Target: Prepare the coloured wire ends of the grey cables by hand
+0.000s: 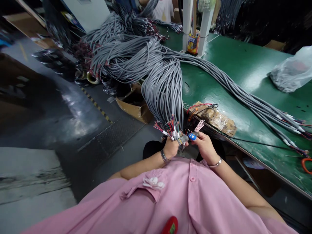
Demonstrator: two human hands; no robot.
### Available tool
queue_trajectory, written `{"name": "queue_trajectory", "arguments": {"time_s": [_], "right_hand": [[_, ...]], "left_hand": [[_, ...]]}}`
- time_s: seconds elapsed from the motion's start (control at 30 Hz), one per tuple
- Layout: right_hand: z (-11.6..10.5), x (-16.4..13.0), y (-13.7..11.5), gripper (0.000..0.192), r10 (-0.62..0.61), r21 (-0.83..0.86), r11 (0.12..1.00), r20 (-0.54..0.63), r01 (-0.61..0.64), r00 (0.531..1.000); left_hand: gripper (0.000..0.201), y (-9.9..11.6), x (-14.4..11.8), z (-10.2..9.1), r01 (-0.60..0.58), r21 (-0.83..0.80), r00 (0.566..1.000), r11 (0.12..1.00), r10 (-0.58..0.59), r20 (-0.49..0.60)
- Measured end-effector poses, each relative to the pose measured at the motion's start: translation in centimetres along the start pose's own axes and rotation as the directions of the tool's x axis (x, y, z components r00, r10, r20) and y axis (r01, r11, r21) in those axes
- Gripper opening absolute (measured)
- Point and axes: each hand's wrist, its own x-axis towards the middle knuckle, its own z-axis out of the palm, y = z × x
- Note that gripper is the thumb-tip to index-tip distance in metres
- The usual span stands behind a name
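A clear plastic bag (pixel 292 70) lies on the green workbench (pixel 243 65); a torn cardboard box (pixel 134 105) sits on the floor beside it.

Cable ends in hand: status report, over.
Left hand grips cable ends. Right hand holds blue-handled tool against them. Grey cable bundle hangs off green table.

Cables (pixel 161 81) are hanging off the table (pixel 243 68) edge. A bag (pixel 292 70) is lying right of them, posts (pixel 196 26) standing behind.

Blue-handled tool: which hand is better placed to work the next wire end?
Right, likely. The right hand already holds the blue-handled tool at the wire ends, while the left hand grips the cable.
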Motion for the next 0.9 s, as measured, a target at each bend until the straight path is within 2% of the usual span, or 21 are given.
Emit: {"name": "queue_trajectory", "arguments": {"time_s": [0.17, 0.33, 0.53, 0.67, 0.9], "right_hand": [[-0.2, -0.5, 0.2, 0.021, -0.027, -0.01, 1.0, 0.014, 0.027, 1.0], [0.0, -0.3, 0.2, 0.02, -0.011, 0.004, 1.0, -0.014, 0.011, 1.0], [1.0, 0.1, -0.2, 0.026, 0.054, 0.143, 0.987, 0.104, -0.069, 0.993], [1.3, 0.1, 0.1, 0.024, 0.062, 0.212, 0.974, 0.07, -0.076, 0.996], [1.6, -0.3, 0.5, 0.022, 0.046, 0.236, 0.971, 0.017, -0.048, 0.999]], "left_hand": [[0.029, 0.2, 0.1, 0.4, -0.003, -0.046, 0.998, 0.999, 0.0, -0.063], [0.029, 0.3, 0.2, 0.4, 0.033, 0.007, 0.997, 0.999, -0.033, -0.071], [0.028, 0.1, 0.2, 0.4, 0.014, -0.022, 1.0, 1.0, -0.014, -0.006], [0.029, 0.2, 0.1, 0.4, -0.014, 0.02, 1.0, 1.0, 0.014, 0.025], [0.03, 0.3, -0.1, 0.7, -0.013, 0.053, 0.999, 0.999, 0.015, -0.032]]}}
